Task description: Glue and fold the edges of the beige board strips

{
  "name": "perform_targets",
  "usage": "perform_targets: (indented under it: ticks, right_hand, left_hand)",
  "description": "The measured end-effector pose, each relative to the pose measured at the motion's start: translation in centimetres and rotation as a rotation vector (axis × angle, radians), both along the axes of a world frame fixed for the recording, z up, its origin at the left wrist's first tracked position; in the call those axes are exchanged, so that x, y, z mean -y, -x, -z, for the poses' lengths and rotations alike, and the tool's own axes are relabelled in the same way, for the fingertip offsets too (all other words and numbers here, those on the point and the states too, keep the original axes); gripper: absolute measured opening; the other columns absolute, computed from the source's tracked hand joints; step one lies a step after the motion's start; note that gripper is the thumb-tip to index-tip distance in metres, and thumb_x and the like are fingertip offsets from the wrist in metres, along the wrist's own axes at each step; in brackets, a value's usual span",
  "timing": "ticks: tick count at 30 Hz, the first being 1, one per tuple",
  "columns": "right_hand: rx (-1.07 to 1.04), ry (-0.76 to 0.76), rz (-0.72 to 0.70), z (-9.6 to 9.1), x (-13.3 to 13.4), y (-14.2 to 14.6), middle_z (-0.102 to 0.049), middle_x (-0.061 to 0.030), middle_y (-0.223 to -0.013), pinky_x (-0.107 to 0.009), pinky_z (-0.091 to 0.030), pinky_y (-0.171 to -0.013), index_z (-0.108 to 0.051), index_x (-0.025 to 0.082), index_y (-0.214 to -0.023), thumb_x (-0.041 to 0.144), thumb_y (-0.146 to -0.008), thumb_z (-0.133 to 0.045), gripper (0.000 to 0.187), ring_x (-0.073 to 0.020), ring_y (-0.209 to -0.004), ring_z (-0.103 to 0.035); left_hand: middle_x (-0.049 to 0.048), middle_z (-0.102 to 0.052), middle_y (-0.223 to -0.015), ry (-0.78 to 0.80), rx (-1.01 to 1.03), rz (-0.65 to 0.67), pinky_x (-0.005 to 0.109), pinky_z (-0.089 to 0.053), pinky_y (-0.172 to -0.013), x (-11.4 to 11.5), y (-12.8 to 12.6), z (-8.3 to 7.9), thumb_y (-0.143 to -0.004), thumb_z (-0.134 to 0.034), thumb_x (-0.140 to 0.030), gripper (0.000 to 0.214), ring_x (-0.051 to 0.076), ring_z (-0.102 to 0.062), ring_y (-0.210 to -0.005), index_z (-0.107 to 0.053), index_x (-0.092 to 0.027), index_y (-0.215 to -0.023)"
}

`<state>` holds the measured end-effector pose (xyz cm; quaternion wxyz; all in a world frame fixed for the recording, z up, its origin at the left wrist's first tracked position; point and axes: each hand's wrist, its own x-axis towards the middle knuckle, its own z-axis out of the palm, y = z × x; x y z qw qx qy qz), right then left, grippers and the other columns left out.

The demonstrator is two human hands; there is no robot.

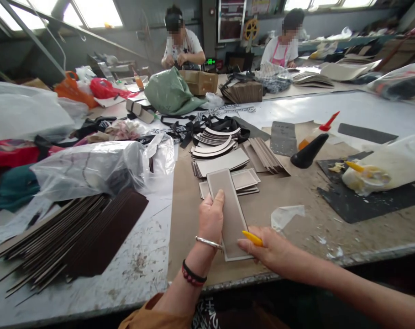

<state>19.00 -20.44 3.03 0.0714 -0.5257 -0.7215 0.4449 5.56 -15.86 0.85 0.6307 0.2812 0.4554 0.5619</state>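
A flat grey-beige rectangular panel [229, 214] with a pale border is tilted over the table in front of me. My left hand [211, 214] is closed on its left side, thumb lying on the face. At the lower right edge, my right hand [270, 244] grips a small yellow pointed plastic tool [253, 238] and touches the panel with thumb and fingers. Just beyond the panel lie similar bordered panels [244, 179], a stack of plain pale pieces [224, 163] and curved strips [216, 147].
Dark brown strips [104, 237] fan out at the left beside clear plastic bags [101, 164]. On the right are a black cone [308, 151], a red-nozzled bottle [313, 130] and a plastic-wrapped container [371, 178]. Two people work across the table, near a cardboard box [202, 83].
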Motion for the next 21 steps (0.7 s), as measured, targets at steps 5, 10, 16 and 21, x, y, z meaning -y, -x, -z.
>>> perform_targets:
  ticks: [5, 10, 16, 21]
  right_hand:
    - [-0.02, 0.05, 0.004, 0.7, -0.4, 0.0, -0.053, -0.0039, -0.07, -0.029, -0.036, -0.061, -0.04, 0.021, -0.067, 0.044, -0.084, -0.036, 0.029, -0.017, -0.065, -0.049]
    - [-0.046, 0.072, -0.018, 1.0, -1.1, -0.1, -0.055, -0.0044, -0.071, -0.028, -0.035, -0.06, -0.041, 0.02, -0.069, 0.046, -0.083, -0.035, 0.03, -0.017, -0.065, -0.049]
    - [0.024, 0.048, -0.028, 0.7, -2.3, 0.1, -0.051, -0.0016, -0.066, -0.026, -0.032, -0.056, -0.039, 0.021, -0.065, 0.042, -0.084, -0.038, 0.029, -0.0143, -0.06, -0.045]
    - [0.064, 0.053, -0.039, -0.5, -4.3, -0.5, -0.05, 0.001, -0.063, -0.024, -0.029, -0.052, -0.042, 0.019, -0.063, 0.039, -0.083, -0.045, 0.029, -0.012, -0.057, -0.043]
  left_hand:
    - [-0.002, -0.063, -0.064, 0.042, 0.037, 0.025, 0.023, -0.049, -0.056, -0.2, 0.4, -0.1, -0.068, -0.067, -0.047, 0.037, 0.011, -0.06, -0.056, -0.055, -0.016, -0.085]
    - [-0.001, -0.064, -0.062, 0.076, 0.064, 0.038, 0.023, -0.05, -0.051, -0.6, 0.2, -0.5, -0.065, -0.07, -0.044, 0.04, 0.014, -0.063, -0.055, -0.054, -0.016, -0.088]
    - [-0.0016, -0.065, -0.063, 0.097, 0.054, -0.06, 0.023, -0.05, -0.049, -1.3, -0.3, 0.1, -0.065, -0.071, -0.045, 0.04, 0.015, -0.064, -0.053, -0.053, -0.018, -0.088]
    - [-0.0013, -0.067, -0.065, 0.129, 0.07, -0.184, 0.025, -0.053, -0.054, -2.1, 0.0, 0.2, -0.063, -0.072, -0.044, 0.041, 0.014, -0.064, -0.055, -0.056, -0.017, -0.089]
